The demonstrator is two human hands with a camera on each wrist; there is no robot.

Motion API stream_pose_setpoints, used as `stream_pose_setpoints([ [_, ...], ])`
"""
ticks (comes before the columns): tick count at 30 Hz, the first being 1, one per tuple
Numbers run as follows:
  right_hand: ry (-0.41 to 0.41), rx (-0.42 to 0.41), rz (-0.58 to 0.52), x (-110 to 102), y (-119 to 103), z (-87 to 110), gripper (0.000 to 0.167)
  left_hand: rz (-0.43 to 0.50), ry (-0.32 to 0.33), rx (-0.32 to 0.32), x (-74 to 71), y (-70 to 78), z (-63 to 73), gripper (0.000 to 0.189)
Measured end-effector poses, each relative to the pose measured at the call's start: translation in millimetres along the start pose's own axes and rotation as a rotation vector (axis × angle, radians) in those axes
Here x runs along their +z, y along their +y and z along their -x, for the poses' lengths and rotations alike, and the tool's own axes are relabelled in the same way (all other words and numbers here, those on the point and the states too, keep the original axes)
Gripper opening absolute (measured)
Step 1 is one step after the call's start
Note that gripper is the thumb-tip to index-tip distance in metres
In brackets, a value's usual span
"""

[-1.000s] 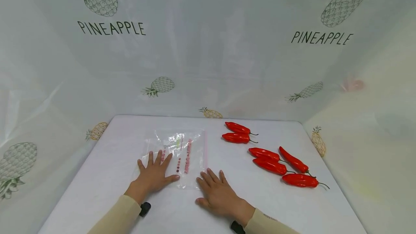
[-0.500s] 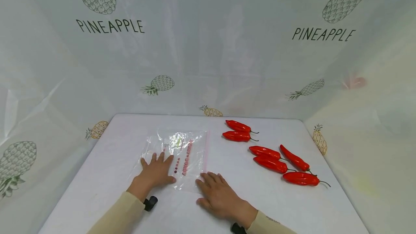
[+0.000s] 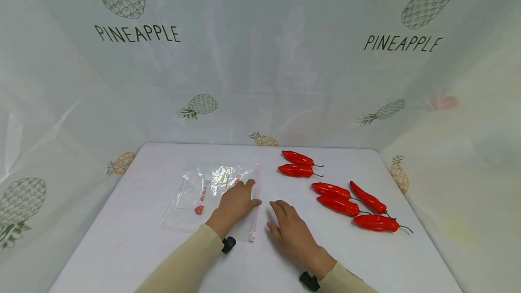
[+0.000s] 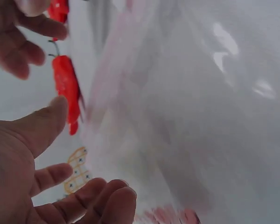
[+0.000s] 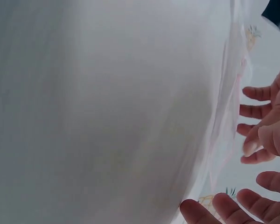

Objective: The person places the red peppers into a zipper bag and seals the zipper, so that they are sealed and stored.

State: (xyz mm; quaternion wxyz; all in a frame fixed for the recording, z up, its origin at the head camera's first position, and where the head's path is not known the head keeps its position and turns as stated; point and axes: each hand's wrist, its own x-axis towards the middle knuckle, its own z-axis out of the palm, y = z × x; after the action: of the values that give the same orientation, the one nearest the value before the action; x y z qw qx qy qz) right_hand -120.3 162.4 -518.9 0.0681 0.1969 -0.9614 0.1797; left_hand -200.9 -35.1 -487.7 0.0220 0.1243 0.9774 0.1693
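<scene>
A clear zip bag (image 3: 185, 214) with red fruit prints and a pink zip edge lies flat on the white table (image 3: 122, 248). My left hand (image 3: 234, 207) is over its right part, thumb and fingertips near the pink edge. In the left wrist view, the fingers (image 4: 116, 205) of that hand are parted and loosely bent, with nothing between them and the thumb. My right hand (image 3: 294, 234) hovers just right of the pink edge, fingers extended and thumb apart. From the right wrist, its fingers (image 5: 226, 210) appear bare, with the left hand (image 5: 270, 116) beyond.
Several red chili peppers lie on the right side of the table, a pair (image 3: 296, 171) near the back edge and another group (image 3: 376, 224) closer in. A pineapple-print plastic sheet (image 3: 260, 58) stands behind and at both sides.
My left hand has moved right across the bag to its pink zip edge, uncovering a strawberry print. The right hand has shifted right, off the bag's corner. The peppers stay put.
</scene>
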Motion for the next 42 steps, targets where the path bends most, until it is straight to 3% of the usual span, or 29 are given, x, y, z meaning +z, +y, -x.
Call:
stream_pose_setpoints([
  [4, 0.03, 0.023, 0.003, -1, 5, 0.9, 0.063, -0.029, -0.001, -0.008, 8.7, 12.1, -10.7, 0.074],
  [7, 0.042, 0.027, -0.001, -1, 7, 1.2, 0.062, -0.031, 0.007, -0.006, 12.3, 14.2, -16.2, 0.064],
  [11, 0.062, 0.019, 0.011, -2, 9, 1.7, 0.062, -0.024, -0.009, -0.004, 12.7, 8.3, -20.7, 0.036],
  [14, 0.089, 0.005, 0.022, -2, 10, 1.6, 0.061, 0.018, -0.054, -0.024, 7.5, -2.0, -21.0, 0.03],
  [17, 0.108, -0.004, 0.022, -3, 11, 1.5, 0.06, 0.154, -0.096, -0.065, -3.1, -13.5, -17.5, 0.038],
  [20, 0.112, -0.001, 0.018, -4, 13, 1.5, 0.059, 0.347, -0.117, -0.122, -14.4, -24.7, -11.4, 0.044],
  [23, 0.112, 0.006, 0.018, -5, 14, 1.3, 0.059, 0.553, -0.129, -0.173, -22.2, -34.4, -5.1, 0.039],
  [27, 0.105, 0.006, 0.005, -8, 17, 1.4, 0.059, 0.756, -0.13, -0.223, -28.9, -43.6, 4.4, 0.028],
  [31, 0.087, 0.006, -0.002, -15, 24, 3.4, 0.062, 0.843, -0.098, -0.261, -35.4, -47.6, 12.3, 0.026],
  [34, 0.088, 0.022, 0.015, -22, 34, 6.9, 0.065, 0.856, -0.069, -0.268, -39.1, -49.0, 16.9, 0.027],
  [42, 0.15, 0.048, 0.053, -44, 70, 8.7, 0.071, 0.923, -0.031, -0.326, -44.0, -62.4, 28.8, 0.027],
])
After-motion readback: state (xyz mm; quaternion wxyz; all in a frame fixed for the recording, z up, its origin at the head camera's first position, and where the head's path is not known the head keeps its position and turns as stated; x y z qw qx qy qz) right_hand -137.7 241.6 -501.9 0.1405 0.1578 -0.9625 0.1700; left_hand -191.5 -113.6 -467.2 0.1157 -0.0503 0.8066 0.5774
